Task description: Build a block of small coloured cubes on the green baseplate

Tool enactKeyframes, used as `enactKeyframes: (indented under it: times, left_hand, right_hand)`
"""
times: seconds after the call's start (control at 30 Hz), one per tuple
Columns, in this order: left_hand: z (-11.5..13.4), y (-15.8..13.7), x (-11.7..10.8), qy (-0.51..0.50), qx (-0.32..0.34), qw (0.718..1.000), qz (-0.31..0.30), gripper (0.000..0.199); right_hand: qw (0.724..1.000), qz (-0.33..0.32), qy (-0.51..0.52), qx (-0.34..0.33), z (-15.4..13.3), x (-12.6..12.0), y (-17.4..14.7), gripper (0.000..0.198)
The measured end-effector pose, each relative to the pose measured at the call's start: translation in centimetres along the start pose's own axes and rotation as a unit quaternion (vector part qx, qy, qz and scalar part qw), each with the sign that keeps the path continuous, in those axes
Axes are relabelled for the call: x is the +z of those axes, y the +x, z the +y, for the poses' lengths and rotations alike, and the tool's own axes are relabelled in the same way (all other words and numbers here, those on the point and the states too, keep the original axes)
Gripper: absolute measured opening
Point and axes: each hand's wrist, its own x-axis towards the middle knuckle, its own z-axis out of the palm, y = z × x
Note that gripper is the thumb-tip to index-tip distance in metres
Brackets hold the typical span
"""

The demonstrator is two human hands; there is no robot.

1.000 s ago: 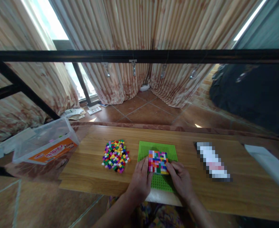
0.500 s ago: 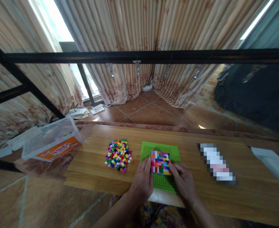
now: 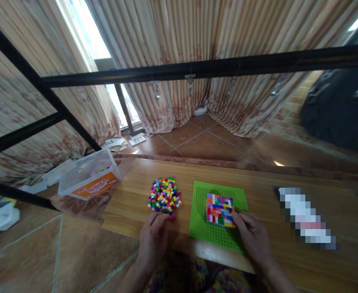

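Left hand (image 3: 154, 236) moved to the brick pile (image 3: 164, 195), grip unclear; right hand (image 3: 254, 236) grasps the block (image 3: 218, 209) by its right edge.

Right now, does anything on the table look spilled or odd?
Nothing looks spilled: the loose toy bricks lie heaped left of the green baseplate. Only the pixelated object at right looks odd, its details masked.

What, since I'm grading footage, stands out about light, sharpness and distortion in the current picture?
In the head view, glare washes out the window; the loose bricks look slightly soft; the rail bows, probably lens distortion; a patch at right is pixelated.
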Motion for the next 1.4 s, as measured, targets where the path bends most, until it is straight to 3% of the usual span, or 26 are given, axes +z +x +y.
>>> enactKeyframes:
  times: [0.13,0.57,0.77,0.87,1.03,1.13,1.2,1.3,1.4]
  left_hand:
    - [-1.6,0.6,-1.4,0.047,-0.013,0.999,0.025,0.023]
    - [-3.0,1.3,0.3,0.081,0.014,0.996,-0.025,0.025]
    - [-3.3,1.7,1.0,0.068,0.006,0.998,0.019,0.021]
    - [-3.0,1.9,1.2,0.022,-0.028,0.998,0.043,0.022]
    - [-1.7,2.2,1.0,-0.078,-0.163,0.984,0.011,0.021]
    - [-0.7,2.7,0.9,-0.199,-0.254,0.946,0.029,0.021]
    - [0.0,3.0,0.8,-0.325,-0.327,0.887,0.043,0.024]
    - [1.0,3.2,0.4,-0.493,-0.403,0.771,0.033,0.032]
    - [1.6,3.3,-0.1,-0.559,-0.430,0.708,0.012,0.038]
  right_hand:
    - [1.000,-0.001,0.004,0.003,0.3,0.1,-0.1,0.046]
    - [1.000,-0.004,0.008,0.007,0.5,0.1,-0.2,0.046]
    - [1.000,-0.003,-0.005,0.003,0.5,0.1,-0.2,0.045]
    - [1.000,-0.002,-0.007,0.002,0.4,0.1,-0.1,0.044]
    - [1.000,-0.006,-0.006,0.007,0.2,0.0,-0.1,0.045]
    - [1.000,-0.002,-0.006,0.010,0.2,0.0,-0.1,0.045]
    - [1.000,-0.004,-0.006,0.008,0.3,0.0,-0.2,0.045]
    - [1.000,-0.007,-0.003,0.008,0.5,0.1,-0.2,0.044]
    - [1.000,-0.009,-0.003,0.010,0.6,0.1,-0.2,0.045]
